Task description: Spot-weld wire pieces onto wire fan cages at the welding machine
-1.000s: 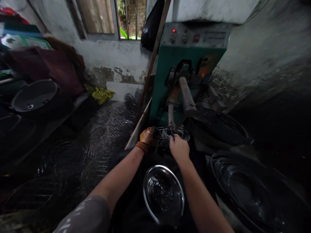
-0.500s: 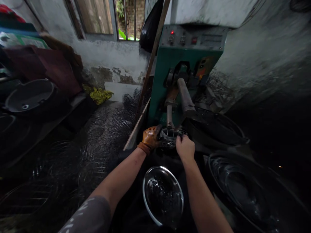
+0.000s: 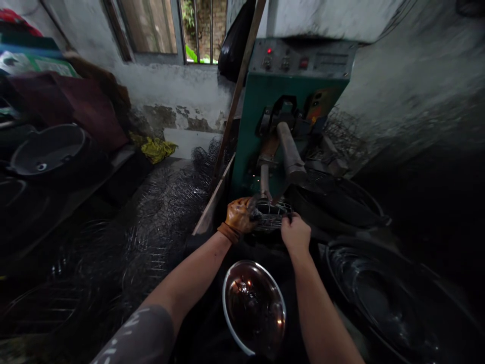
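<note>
A round wire basket (image 3: 270, 221) is held between my two hands, under the arms of a green spot welder (image 3: 291, 86). My left hand (image 3: 240, 214), in an orange-brown stained glove, is closed on the basket's left side. With bare fingers, my right hand (image 3: 296, 232) pinches the wire at its right side. The welder's lower rod (image 3: 264, 177) reaches down to the basket's far rim. Its thicker upper arm (image 3: 291, 151) juts out above. A shiny metal bowl (image 3: 254, 303) sits below my hands, with small dark pieces and orange glints in it.
Heaped wire frames (image 3: 166, 202) cover the floor at left. Dark wide basins (image 3: 375, 298) stand at right. A wooden board (image 3: 214, 197) leans beside the welder. A black pot (image 3: 49, 151) and yellow cloth (image 3: 157, 149) lie at far left.
My right hand has shifted slightly right, and my left hand a little right, with the wire basket turning between them. Orange glints and small sparks now show in the bowl and near the lower rod.
</note>
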